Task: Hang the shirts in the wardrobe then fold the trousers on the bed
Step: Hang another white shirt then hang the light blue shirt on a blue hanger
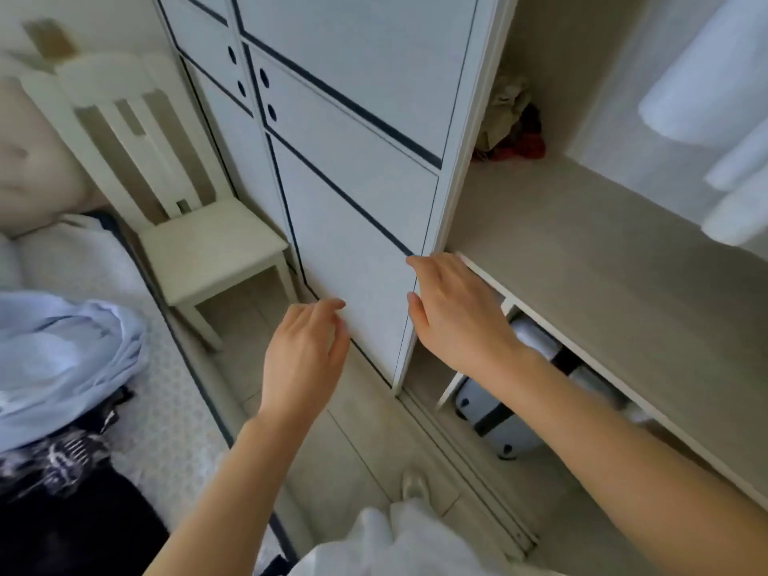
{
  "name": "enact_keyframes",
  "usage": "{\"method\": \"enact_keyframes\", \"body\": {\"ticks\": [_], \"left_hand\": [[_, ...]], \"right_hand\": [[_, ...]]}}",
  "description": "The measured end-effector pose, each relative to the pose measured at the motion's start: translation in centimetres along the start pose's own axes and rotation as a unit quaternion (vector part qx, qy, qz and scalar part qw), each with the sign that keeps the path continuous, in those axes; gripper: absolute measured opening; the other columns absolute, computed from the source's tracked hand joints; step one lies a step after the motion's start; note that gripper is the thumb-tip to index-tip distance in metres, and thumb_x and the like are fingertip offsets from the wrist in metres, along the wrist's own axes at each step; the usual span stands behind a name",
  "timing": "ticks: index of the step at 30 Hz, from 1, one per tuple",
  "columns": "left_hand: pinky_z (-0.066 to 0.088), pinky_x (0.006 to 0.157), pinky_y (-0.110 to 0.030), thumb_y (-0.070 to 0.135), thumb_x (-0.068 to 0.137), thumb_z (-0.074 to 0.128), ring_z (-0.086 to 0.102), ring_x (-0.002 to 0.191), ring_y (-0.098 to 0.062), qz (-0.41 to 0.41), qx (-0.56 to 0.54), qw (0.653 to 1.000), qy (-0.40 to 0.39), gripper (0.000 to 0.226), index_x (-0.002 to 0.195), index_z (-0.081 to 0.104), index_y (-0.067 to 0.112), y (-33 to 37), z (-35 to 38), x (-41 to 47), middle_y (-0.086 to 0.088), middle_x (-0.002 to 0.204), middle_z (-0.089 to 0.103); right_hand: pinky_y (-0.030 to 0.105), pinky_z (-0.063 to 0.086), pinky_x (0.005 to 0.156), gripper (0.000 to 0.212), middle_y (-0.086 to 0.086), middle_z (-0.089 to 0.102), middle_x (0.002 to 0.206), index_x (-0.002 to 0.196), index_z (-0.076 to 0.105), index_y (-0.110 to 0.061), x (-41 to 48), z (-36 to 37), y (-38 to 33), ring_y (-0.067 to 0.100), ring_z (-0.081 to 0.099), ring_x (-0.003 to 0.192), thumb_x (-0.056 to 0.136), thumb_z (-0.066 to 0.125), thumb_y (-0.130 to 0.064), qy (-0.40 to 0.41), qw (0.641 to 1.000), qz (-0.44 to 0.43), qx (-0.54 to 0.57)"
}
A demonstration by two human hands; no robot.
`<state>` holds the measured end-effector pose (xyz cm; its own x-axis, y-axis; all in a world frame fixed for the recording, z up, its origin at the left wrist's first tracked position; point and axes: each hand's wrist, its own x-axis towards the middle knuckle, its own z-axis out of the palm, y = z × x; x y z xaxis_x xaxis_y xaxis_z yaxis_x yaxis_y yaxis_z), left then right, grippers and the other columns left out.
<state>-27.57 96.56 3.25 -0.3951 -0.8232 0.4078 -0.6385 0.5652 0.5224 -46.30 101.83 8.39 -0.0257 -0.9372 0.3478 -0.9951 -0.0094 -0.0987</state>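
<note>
The wardrobe (602,284) stands open on its right side, showing a smooth, pale wood-grain shelf. Its sliding door (357,226) is a flat white panel crossed by thin dark lines, with round holes higher up. The right hand (453,313) lies against the door's vertical edge, fingers nearly straight and together, thumb on the door face; it holds nothing. The left hand (303,359) is just beside the lower door face, its fingers loosely bent and slack, fingertips at or almost at the panel; whether they touch I cannot tell.

White hanging garments (706,97) droop in soft folds at the upper right of the wardrobe. A crumpled beige and red cloth (511,122) sits at the back of the shelf. Under the shelf stands a grey hard-shell suitcase (498,426).

On the bed (174,409), at the left, a light blue shirt (62,359) lies rumpled, touching a black patterned garment (62,492) below it. A cream wooden chair (208,243) with a slatted back stands between bed and wardrobe
</note>
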Motion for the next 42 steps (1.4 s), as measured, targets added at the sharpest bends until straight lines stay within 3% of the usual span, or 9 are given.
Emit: {"method": "enact_keyframes", "body": {"ticks": [6, 11, 15, 23, 31, 36, 42], "left_hand": [[0.055, 0.073, -0.039, 0.012, 0.094, 0.061, 0.06, 0.1, -0.022, -0.109, 0.04, 0.993, -0.012, 0.02, 0.113, 0.065, 0.008, -5.2, 0.2, -2.5, -0.004, 0.095, 0.067], [0.052, 0.067, -0.037, 0.01, 0.093, 0.059, 0.06, 0.096, -0.025, -0.19, 0.071, 0.979, -0.005, 0.02, 0.112, 0.064, 0.007, -8.7, 0.2, -2.7, -0.005, 0.09, 0.066], [0.041, 0.061, -0.03, 0.014, 0.096, 0.055, 0.058, 0.095, -0.022, -0.277, 0.106, 0.955, 0.016, 0.02, 0.113, 0.064, 0.009, -11.7, 0.6, -1.4, -0.005, 0.091, 0.065], [0.04, 0.062, -0.031, 0.013, 0.096, 0.054, 0.056, 0.096, -0.023, -0.405, 0.148, 0.901, 0.038, 0.02, 0.114, 0.063, 0.011, -17.1, 0.6, -0.3, -0.003, 0.091, 0.067], [0.051, 0.068, -0.04, 0.015, 0.096, 0.053, 0.058, 0.097, -0.026, -0.471, 0.185, 0.861, 0.051, 0.02, 0.112, 0.064, 0.01, -24.4, -1.7, -1.0, 0.0, 0.093, 0.07], [0.045, 0.066, -0.035, 0.016, 0.095, 0.052, 0.056, 0.095, -0.025, -0.502, 0.198, 0.841, 0.045, 0.022, 0.114, 0.063, 0.011, -31.8, -4.5, -1.4, 0.001, 0.093, 0.069], [0.036, 0.063, -0.032, 0.013, 0.093, 0.054, 0.055, 0.087, -0.027, -0.524, 0.194, 0.829, 0.011, 0.016, 0.104, 0.065, 0.008, -40.2, -8.3, -1.8, -0.003, 0.087, 0.067]], "right_hand": [[0.04, 0.051, 0.083, 0.035, 0.018, 0.06, 0.114, 0.127, 0.052, 0.001, 1.8, 5.9, -3.0, 0.033, 0.054, 0.109, 0.095, 0.052, -0.013, -0.107, 0.99, -0.066, 0.07], [0.041, 0.049, 0.086, 0.036, 0.016, 0.057, 0.12, 0.13, 0.049, 0.0, 4.9, 11.0, -5.1, 0.031, 0.05, 0.114, 0.096, 0.047, -0.012, -0.195, 0.967, -0.114, 0.115], [0.039, 0.049, 0.084, 0.032, 0.015, 0.058, 0.118, 0.125, 0.051, 0.0, 8.3, 14.3, -6.4, 0.03, 0.051, 0.113, 0.096, 0.048, -0.013, -0.238, 0.948, -0.169, 0.128], [0.035, 0.045, 0.088, 0.032, 0.012, 0.058, 0.123, 0.126, 0.049, -0.003, 15.2, 19.8, -9.7, 0.028, 0.047, 0.12, 0.096, 0.046, -0.015, -0.308, 0.902, -0.273, 0.127], [0.04, 0.049, 0.089, 0.03, 0.011, 0.058, 0.122, 0.125, 0.049, -0.005, 21.2, 25.7, -17.0, 0.028, 0.048, 0.117, 0.097, 0.043, -0.014, -0.339, 0.868, -0.344, 0.118], [0.038, 0.046, 0.088, 0.028, 0.01, 0.058, 0.121, 0.125, 0.049, -0.006, 25.6, 29.8, -23.1, 0.029, 0.046, 0.117, 0.097, 0.042, -0.012, -0.352, 0.852, -0.376, 0.096], [0.037, 0.045, 0.083, 0.023, 0.012, 0.058, 0.115, 0.117, 0.049, -0.006, 30.4, 34.1, -30.4, 0.031, 0.048, 0.112, 0.095, 0.045, -0.009, -0.378, 0.832, -0.404, 0.043]]}}
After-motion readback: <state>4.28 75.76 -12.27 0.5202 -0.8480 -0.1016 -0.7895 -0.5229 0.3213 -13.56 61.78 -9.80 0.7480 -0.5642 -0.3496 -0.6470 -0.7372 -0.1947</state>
